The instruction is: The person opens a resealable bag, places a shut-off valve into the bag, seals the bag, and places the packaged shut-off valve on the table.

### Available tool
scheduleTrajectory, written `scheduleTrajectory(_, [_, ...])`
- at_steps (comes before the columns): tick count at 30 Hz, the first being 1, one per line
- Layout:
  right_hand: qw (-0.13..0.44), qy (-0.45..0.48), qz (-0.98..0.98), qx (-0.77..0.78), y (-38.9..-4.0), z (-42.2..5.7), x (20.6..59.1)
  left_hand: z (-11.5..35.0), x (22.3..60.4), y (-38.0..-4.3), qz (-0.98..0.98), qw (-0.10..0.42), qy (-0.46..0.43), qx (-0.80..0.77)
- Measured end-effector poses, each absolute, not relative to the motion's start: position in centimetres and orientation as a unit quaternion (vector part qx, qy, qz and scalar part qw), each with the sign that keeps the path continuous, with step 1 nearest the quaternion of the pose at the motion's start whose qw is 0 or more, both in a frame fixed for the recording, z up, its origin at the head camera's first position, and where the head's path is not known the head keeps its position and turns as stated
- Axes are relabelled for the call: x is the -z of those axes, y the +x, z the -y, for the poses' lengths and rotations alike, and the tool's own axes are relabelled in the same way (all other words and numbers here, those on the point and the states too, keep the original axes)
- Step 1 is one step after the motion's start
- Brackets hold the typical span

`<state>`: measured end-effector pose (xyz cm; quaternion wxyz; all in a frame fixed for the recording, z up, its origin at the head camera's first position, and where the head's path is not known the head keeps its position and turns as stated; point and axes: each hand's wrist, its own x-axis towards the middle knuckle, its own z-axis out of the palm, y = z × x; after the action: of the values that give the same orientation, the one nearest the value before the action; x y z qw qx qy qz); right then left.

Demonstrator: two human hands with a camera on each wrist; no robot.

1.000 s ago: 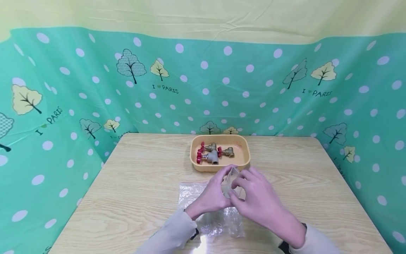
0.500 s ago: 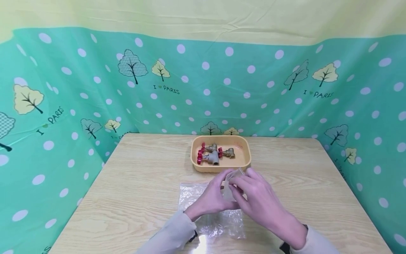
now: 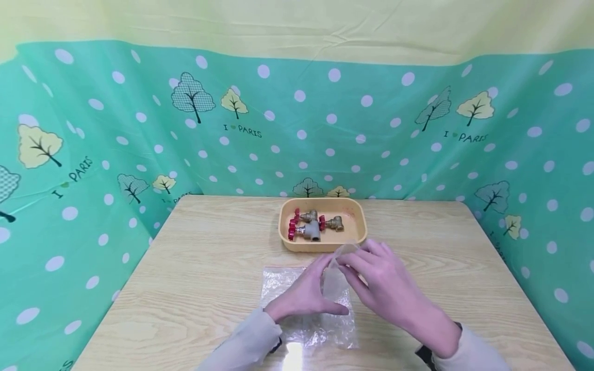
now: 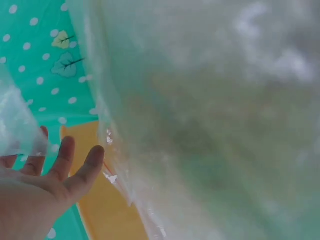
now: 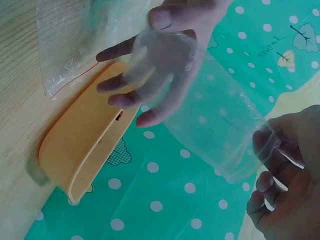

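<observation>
A small clear plastic bag (image 5: pixel 210 115) hangs from my right hand (image 3: pixel 385 283), which pinches its upper edge between thumb and fingers. In the right wrist view the bag stretches from those fingertips across to my left hand (image 5: pixel 170 75), whose spread fingers show through the film. From the head view, my left hand (image 3: pixel 306 293) stands beside the bag with thumb and fingers wide apart. Under both hands a larger clear zip bag (image 3: pixel 278 283) with a red strip lies flat on the table. Blurred plastic of the zip bag (image 4: pixel 210 115) fills much of the left wrist view.
Beyond the hands stands a yellow tray (image 3: pixel 355 239) on the wooden table (image 3: pixel 185 288). Inside it lie a grey valve (image 3: pixel 311 230) and brass valves (image 3: pixel 335 223) with red handles. A green dotted curtain (image 3: pixel 287 103) encloses the table's back and sides.
My left hand has loosened from around the small bag and its fingers have spread, moving slightly left. My right hand has shifted a little right, still pinching the bag's edge.
</observation>
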<state>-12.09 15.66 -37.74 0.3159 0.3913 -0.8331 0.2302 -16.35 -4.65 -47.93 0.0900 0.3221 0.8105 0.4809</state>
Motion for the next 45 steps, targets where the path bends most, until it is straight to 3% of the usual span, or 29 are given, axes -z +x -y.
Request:
scheduleTrajectory(19, [0.303,0.424,0.833,-0.187,-12.2,-15.7,38.8,4.0,45.4,-16.0,-0.774,0.035,0.299,-0.557])
scheduleTrajectory(29, [0.304,0.422,0.833,-0.188,-12.3,-15.4,38.9,4.1,45.5,-16.0,-0.791,0.037,0.305,-0.529])
scheduleTrajectory(38, [0.252,0.401,0.851,-0.227,-12.1,-15.8,38.4,4.2,45.6,-16.2,-0.776,0.027,0.316,-0.545])
scheduleTrajectory(45, [0.277,0.379,0.829,-0.304,-14.2,-17.1,36.6,4.4,45.7,-16.2,-0.777,0.047,0.299,-0.552])
